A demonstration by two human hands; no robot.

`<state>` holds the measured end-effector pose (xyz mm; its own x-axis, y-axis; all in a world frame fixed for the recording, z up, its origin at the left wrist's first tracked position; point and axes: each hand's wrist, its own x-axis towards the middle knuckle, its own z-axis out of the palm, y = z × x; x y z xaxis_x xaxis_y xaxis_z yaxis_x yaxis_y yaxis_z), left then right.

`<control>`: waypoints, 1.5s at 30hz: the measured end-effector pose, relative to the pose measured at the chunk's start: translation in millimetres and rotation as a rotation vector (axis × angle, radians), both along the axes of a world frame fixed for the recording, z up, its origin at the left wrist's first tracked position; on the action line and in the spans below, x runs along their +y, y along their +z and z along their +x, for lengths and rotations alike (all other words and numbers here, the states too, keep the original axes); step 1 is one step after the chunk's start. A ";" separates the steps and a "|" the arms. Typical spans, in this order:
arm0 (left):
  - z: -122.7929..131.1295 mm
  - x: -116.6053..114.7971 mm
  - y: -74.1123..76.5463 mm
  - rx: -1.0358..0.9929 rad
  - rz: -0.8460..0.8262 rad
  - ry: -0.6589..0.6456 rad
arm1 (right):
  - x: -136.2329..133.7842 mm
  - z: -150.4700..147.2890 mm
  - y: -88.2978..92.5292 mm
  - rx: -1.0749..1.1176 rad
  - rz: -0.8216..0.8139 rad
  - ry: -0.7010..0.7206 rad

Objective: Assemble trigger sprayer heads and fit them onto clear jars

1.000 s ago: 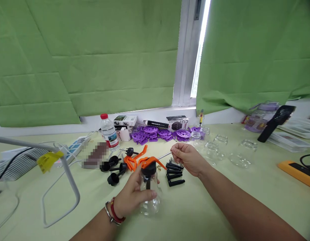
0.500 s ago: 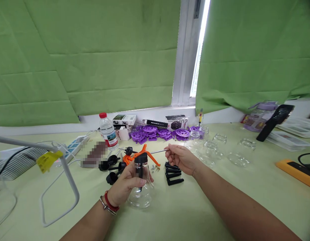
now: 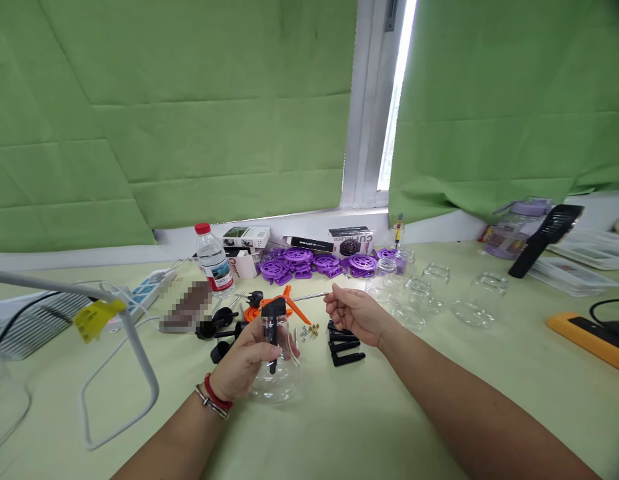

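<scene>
My left hand [image 3: 242, 363] is wrapped round a clear glass jar [image 3: 277, 388] that widens towards its base. A black collar [image 3: 274, 307] sits on the jar's neck, and a black handle [image 3: 273, 343] hangs from it along the near side. My right hand [image 3: 353, 312] pinches the right end of a thin metal rod [image 3: 314, 295]. The rod lies roughly level above the table, its left end reaching the orange plastic piece [image 3: 299, 311] behind the jar; whether they touch I cannot tell. Small metal fasteners [image 3: 309, 331] lie between my hands. Several black handles [image 3: 348, 359] lie below my right hand.
Black collar pieces [image 3: 224, 317] lie left of the jar. Purple plastic parts [image 3: 297, 257], boxes [image 3: 247, 237] and a red-capped water bottle [image 3: 213, 260] stand behind. Several glass jars [image 3: 473, 310] occupy the right side. A white metal frame [image 3: 144, 373] stands at left, an orange-edged device [image 3: 589, 340] at right.
The view has shifted slightly. My left hand has drawn the jar a little to the left, uncovering more of the fasteners. My right hand still pinches the rod and has moved slightly left.
</scene>
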<state>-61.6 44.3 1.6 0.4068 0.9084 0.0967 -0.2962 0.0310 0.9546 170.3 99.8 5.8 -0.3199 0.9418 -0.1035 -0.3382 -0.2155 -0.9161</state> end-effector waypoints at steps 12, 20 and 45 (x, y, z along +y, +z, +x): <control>-1.3 1.1 -1.1 0.002 -0.031 -0.044 | 3.3 0.0 -4.2 -0.057 -0.035 -0.011; -4.1 2.8 -4.2 0.025 -0.014 -0.077 | 4.8 -0.7 -6.1 0.008 -0.004 -0.004; -6.8 5.1 -1.6 -0.045 -0.036 0.111 | -8.9 -36.7 -30.4 -1.487 0.908 0.248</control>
